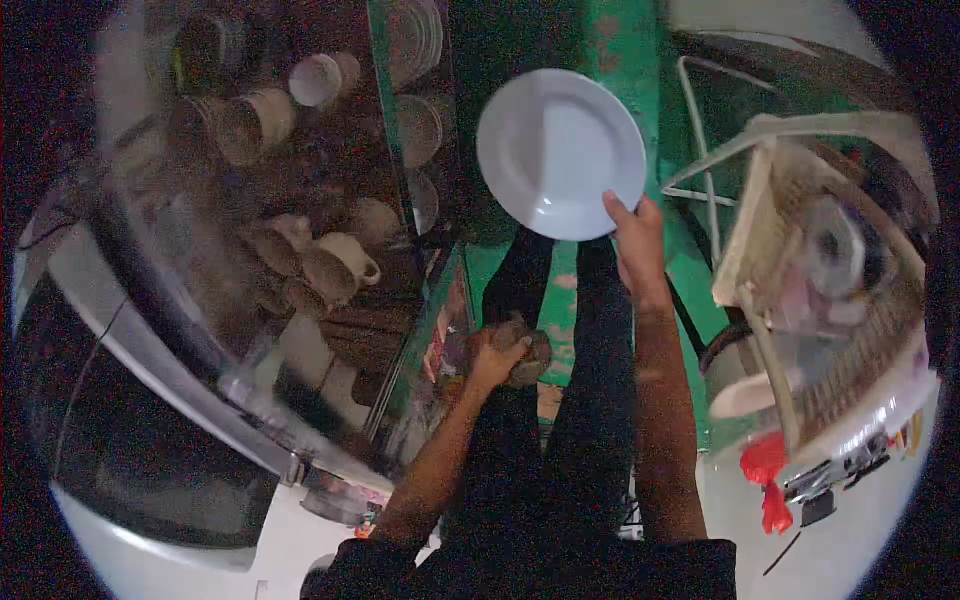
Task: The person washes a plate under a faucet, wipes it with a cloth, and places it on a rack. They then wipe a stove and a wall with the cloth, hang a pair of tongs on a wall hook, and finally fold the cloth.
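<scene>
A white round plate (562, 155) is held out in front of me, tilted so its upper face shows. My right hand (636, 235) grips its lower right rim, thumb on top. Lower down, by my left leg, my left hand (497, 355) is closed around a small brownish crumpled bundle (530, 358); dim light and blur hide exactly what it is. Left of that hand stands a dark cabinet with mugs (338, 265), cups (316, 80) and stacked bowls (416, 130) on its shelves.
On the right a pale-framed rack with a woven basket (748, 225) stands close to my right arm. A red plastic bag (765, 470) lies at the lower right. The green floor (625, 60) has worn patches. A large dark glossy surface (150, 440) fills the lower left.
</scene>
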